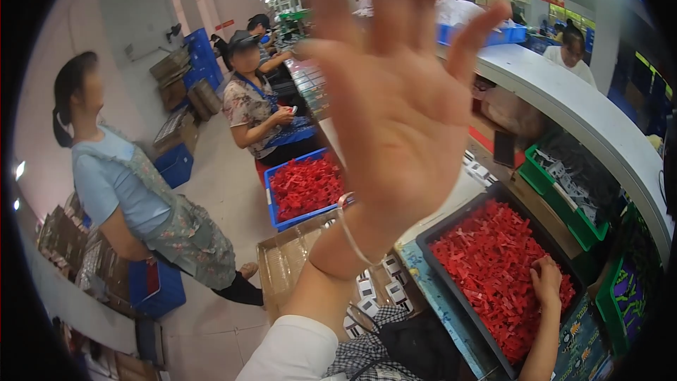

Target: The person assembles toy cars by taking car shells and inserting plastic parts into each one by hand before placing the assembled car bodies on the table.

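Raised close to the camera, my left hand (402,120) has its palm facing me and its fingers spread, slightly blurred, with nothing in it. A thin bracelet (348,229) circles that wrist. My right hand (546,282) lies at the right side of a black tray (451,279), touching small red plastic pieces (486,268) that fill it. Its fingers are curled down and their tips are partly hidden; what they hold, if anything, does not show. Below my left wrist, a cardboard box (282,257) contains several small white-and-black plastic units (396,291).
A blue crate (275,222) of red pieces stands beyond the box. Green bins (575,219) line the right, near a dark phone (503,148) and a white shelf (550,88). One person (134,176) stands left; another (257,106) sits ahead, with others farther back.
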`<state>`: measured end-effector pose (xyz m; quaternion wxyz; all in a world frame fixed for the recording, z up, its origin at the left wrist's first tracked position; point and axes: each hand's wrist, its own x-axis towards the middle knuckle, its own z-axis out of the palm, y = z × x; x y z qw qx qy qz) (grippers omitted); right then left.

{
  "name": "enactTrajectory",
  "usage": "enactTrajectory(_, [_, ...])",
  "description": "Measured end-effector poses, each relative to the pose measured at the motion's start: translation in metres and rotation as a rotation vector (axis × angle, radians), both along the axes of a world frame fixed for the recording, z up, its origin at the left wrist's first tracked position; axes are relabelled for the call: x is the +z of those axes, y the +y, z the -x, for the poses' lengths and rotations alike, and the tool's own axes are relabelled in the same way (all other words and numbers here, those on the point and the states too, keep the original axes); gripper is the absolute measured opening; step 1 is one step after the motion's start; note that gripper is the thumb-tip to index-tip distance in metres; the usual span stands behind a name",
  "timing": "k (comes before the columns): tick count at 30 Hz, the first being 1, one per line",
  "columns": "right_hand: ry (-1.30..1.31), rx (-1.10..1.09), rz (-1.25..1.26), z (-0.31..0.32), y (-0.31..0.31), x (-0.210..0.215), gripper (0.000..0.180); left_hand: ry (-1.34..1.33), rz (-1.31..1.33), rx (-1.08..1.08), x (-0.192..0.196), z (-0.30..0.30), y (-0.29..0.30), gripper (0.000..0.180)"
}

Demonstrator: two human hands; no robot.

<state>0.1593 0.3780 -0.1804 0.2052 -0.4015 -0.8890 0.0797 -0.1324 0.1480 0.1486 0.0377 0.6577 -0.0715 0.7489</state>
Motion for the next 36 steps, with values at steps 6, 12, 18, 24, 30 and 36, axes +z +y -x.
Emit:
enactTrajectory(6, [0.007, 0.003, 0.001, -0.006, -0.007, -0.009, 0.015, 0.03, 0.269, 0.026, -0.064, 0.007, -0.036, 0.051])
enactTrajectory(12, [-0.095, 0.009, -0.097, -0.014, 0.005, -0.033, 0.02, 0.514, 1.108, 0.07, -0.302, -0.041, -0.057, 0.029])
enactTrajectory(18, [0.2, 0.041, -0.316, 0.027, -0.03, 0.043, 0.025, 1.294, 1.096, 0.62, -0.377, -0.068, -0.114, 0.082])
enactTrajectory(24, [0.403, 0.21, -0.278, 0.039, -0.127, 0.107, 0.023, 1.113, 1.49, 0.899, -0.373, -0.064, -0.126, 0.099])
enactTrajectory(30, [0.249, 0.45, 0.346, 0.022, -0.258, 0.017, 0.043, 0.763, 1.809, 0.472, -0.418, -0.028, -0.145, 0.099])
enactTrajectory(36, [0.003, 0.13, 0.799, 0.022, -0.265, -0.079, 0.089, -0.091, 2.02, -0.331, -0.457, 0.007, -0.162, 0.079])
